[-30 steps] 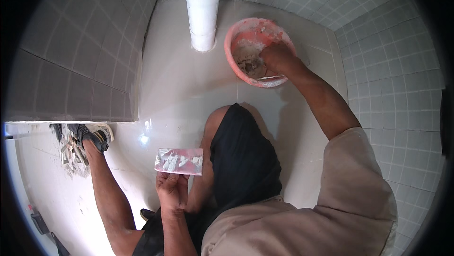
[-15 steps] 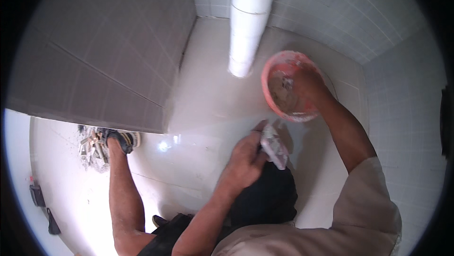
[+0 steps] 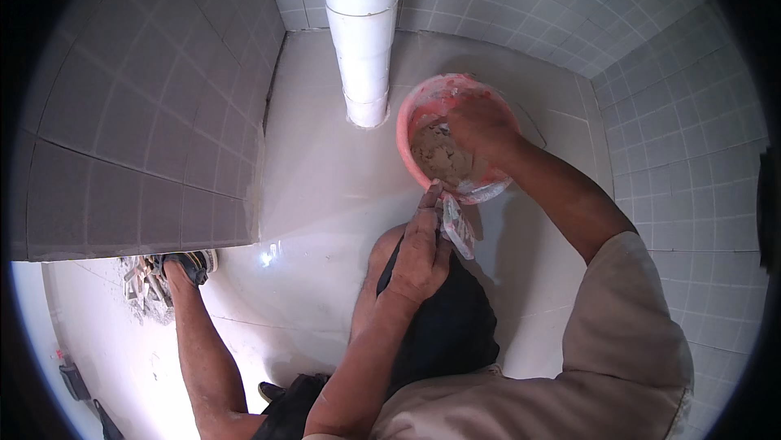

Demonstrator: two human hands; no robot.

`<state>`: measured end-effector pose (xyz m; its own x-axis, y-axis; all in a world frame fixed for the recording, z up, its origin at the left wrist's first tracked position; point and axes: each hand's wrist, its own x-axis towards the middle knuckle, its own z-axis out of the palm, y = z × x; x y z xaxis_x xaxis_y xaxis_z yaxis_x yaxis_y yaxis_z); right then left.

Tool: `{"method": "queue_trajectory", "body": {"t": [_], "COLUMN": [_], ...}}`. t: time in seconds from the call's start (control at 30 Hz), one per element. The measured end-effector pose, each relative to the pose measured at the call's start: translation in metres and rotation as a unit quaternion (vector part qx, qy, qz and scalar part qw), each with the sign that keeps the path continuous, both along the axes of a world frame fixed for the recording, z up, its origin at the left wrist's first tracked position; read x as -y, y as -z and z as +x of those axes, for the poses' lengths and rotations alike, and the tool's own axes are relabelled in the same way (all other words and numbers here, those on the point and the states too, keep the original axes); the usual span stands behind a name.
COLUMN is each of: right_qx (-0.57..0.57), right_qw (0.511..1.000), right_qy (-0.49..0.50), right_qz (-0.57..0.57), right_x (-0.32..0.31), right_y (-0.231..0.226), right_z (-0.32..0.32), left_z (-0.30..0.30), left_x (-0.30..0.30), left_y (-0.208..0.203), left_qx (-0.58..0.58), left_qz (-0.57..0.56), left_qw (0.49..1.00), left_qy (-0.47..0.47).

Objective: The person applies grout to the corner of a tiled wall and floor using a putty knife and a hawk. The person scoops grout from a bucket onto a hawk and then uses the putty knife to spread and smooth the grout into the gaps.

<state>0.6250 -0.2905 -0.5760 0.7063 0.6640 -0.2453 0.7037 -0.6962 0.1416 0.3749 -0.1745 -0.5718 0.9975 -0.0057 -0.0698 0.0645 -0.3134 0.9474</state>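
A red bucket [image 3: 404, 147] with whitish smears on its wall stands on the floor, holding a lumpy beige paste [image 3: 443, 155]. Down inside it is my right hand [image 3: 480, 125], fingers curled; whatever they grip is hidden by the hand. My left hand [image 3: 421, 257] is closed on a small flat whitish piece [image 3: 458, 228], streaked with paste, whose kind I cannot make out. The fingertips of that hand reach the bucket's near rim, though I cannot tell whether they touch it.
A white pipe [image 3: 358, 50] rises from the floor left of the bucket. Tiled walls [image 3: 521, 9] close in the back and right, and a tiled partition [image 3: 146, 131] stands left. Broken scraps [image 3: 145, 289] lie beside my shoe [image 3: 191, 267]. A thin wire handle [image 3: 533, 127] hangs by the bucket.
My left hand has moved up to the bucket's near rim with the whitish piece. My right hand stays inside the bucket. The whole view has shifted, putting the bucket and pipe further left.
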Motion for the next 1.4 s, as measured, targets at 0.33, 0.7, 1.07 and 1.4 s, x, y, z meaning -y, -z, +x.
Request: {"method": "queue_trajectory", "body": {"t": [0.33, 0.7, 1.07, 1.4], "right_qx": [-0.095, -0.103, -0.211, -0.249], "right_qw": [0.994, 0.985, 0.974, 0.964], "right_qy": [-0.032, 0.138, -0.078, 0.001], "right_qz": [-0.040, 0.016, -0.016, 0.095], "right_x": [-0.023, -0.020, 0.017, 0.017], "right_y": [-0.026, -0.018, 0.006, 0.018], "right_z": [-0.023, 0.001, 0.008, 0.006], "left_z": [0.000, -0.002, -0.001, 0.000], "left_x": [0.005, 0.001, 0.006, 0.013], "left_y": [0.005, 0.017, 0.024, 0.034], "left_qx": [0.047, 0.122, 0.150, 0.163], "left_qz": [0.068, 0.104, 0.051, 0.022], "left_qw": [0.995, 0.986, 0.983, 0.981], "left_qy": [-0.059, -0.050, -0.094, -0.101]}}
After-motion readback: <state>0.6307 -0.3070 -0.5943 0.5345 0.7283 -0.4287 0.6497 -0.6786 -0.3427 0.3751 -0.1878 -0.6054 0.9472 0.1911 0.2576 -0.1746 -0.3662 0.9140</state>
